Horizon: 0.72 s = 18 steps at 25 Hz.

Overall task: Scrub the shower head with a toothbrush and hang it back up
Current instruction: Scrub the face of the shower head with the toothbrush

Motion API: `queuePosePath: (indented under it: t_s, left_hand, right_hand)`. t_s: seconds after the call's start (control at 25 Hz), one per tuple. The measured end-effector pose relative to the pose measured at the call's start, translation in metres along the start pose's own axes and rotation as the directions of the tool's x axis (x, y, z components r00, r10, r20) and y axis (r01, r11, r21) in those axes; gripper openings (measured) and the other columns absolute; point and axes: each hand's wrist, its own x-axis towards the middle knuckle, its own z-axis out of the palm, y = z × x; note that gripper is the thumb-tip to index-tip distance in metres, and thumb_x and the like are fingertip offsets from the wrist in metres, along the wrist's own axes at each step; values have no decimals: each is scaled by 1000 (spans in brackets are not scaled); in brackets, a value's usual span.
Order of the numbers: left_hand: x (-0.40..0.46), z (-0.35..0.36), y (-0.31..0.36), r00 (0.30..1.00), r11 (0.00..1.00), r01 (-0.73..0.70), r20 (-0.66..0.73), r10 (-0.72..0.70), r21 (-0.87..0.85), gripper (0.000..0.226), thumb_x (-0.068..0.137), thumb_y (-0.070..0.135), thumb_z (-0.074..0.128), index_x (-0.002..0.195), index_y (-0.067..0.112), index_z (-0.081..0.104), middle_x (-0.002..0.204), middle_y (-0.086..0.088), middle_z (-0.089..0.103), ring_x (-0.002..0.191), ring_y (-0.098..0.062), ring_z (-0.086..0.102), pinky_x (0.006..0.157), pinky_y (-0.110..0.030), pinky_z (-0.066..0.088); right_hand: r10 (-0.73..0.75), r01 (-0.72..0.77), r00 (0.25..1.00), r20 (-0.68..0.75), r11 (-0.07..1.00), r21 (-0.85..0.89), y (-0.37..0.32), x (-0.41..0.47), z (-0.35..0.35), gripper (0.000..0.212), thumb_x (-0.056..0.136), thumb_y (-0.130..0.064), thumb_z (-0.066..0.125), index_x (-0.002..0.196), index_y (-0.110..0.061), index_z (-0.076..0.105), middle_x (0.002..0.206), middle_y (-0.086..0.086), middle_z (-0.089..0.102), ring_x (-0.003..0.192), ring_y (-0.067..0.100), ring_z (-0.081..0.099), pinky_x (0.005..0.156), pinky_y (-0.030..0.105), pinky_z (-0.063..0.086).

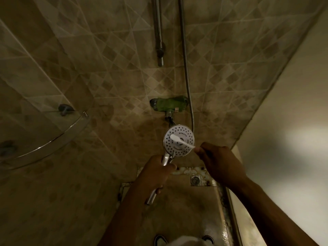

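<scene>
The round shower head faces me, its white face dotted with nozzle holes, on a chrome handle. My left hand grips that handle just below the head. A white toothbrush lies across the face, its brush end at the upper left of the disc. My right hand pinches the toothbrush's handle at the right of the head. The metal hose runs up the tiled wall from beside the head.
A chrome riser rail hangs on the wall above the mixer valve, which is wrapped in green cloth. A curved glass corner shelf sticks out at left. A floor drain lies below; a pale wall stands at right.
</scene>
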Motion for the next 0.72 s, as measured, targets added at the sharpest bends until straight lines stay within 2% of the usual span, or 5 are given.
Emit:
queuePosePath:
  t_s: [0.16,0.28,0.36,0.56,0.72]
  left_hand:
    - [0,-2,-4,1000,1000,28,-2,-28,1,18,90,31,66,103,19,62,63,-2,51,38,-9,42,40,-24,36]
    - [0,-3,-1,1000,1000,18,-3,-18,-5,11,91,28,66,92,18,61,60,-1,48,37,-9,40,39,-24,34]
    - [-1,-5,0,1000,1000,15,1,-15,-6,10,91,28,65,86,20,60,57,0,49,38,-9,40,40,-24,35]
    - [-4,-3,-4,999,999,35,11,-35,6,7,90,31,65,89,26,60,56,0,48,38,-10,40,39,-24,35]
    - [-3,-2,-4,999,1000,29,23,-29,-5,4,90,31,65,89,27,65,54,0,47,39,-12,40,40,-25,35]
  right_hand:
    - [3,-3,1000,7,1000,-16,0,-7,1,34,89,-65,28,69,-44,44,55,-7,57,44,5,53,44,21,41]
    - [36,-36,998,-55,999,-2,-1,-3,-3,30,95,-55,37,68,-43,44,53,-7,54,43,4,49,43,22,36]
    - [31,-31,1000,-2,999,-19,-3,-5,1,29,97,-52,39,70,-43,44,54,-6,56,43,5,51,43,23,39]
    - [40,-41,998,-52,999,-25,-1,-3,-8,33,92,-59,32,73,-38,48,55,-4,56,46,9,54,43,23,37]
    - [-28,31,998,58,998,-59,1,-7,-1,40,89,-65,28,76,-36,52,55,-4,57,43,5,52,43,21,38]
